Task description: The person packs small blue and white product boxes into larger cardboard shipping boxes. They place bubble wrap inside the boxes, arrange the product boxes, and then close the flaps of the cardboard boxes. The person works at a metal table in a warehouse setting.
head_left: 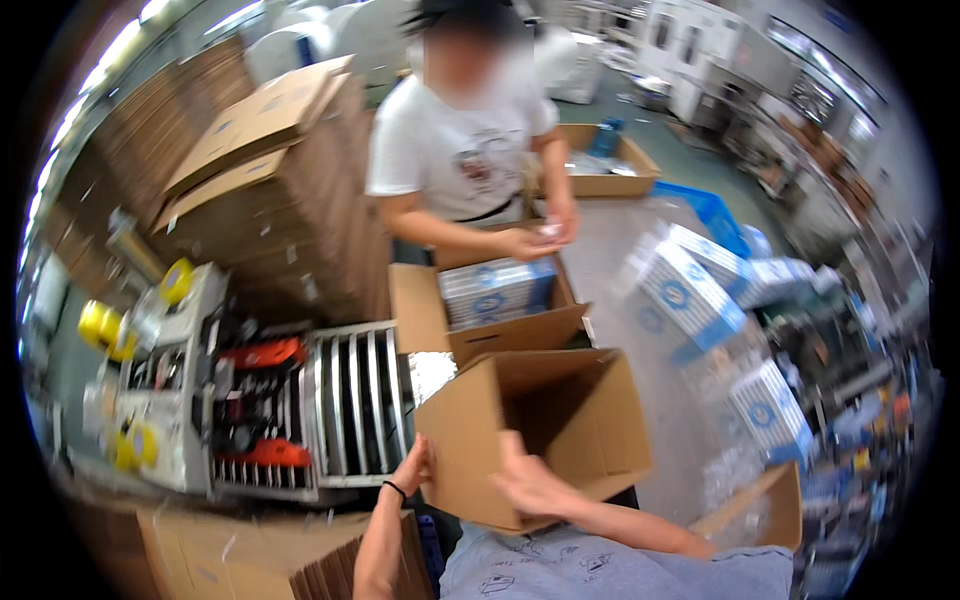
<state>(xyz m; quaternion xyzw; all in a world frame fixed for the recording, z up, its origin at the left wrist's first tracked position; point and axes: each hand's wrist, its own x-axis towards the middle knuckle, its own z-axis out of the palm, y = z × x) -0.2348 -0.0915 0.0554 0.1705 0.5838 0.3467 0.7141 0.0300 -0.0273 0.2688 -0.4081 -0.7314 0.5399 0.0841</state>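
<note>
An open, tilted cardboard box (600, 430) is right in front of me, its dark inside showing. My left hand (412, 466), with a black band at the wrist, has its fingers curled against the box's left side. At the near edge of that same side is my right hand (528, 484), thumb on the outer face and fingers by the rim, slightly blurred. Beyond it stands another open carton (480, 345) with blue-and-white packs (498, 292) inside. A co-worker (460, 150) in a white shirt stands over that carton, holding a small pale item in both hands.
Left is a roller conveyor (355, 400) joined to a machine with yellow tape rolls (108, 328). Flattened carton stacks (285, 190) rise behind it. More blue-and-white packs (768, 412) lie on the grey table (655, 350) at right, near a blue crate (715, 215).
</note>
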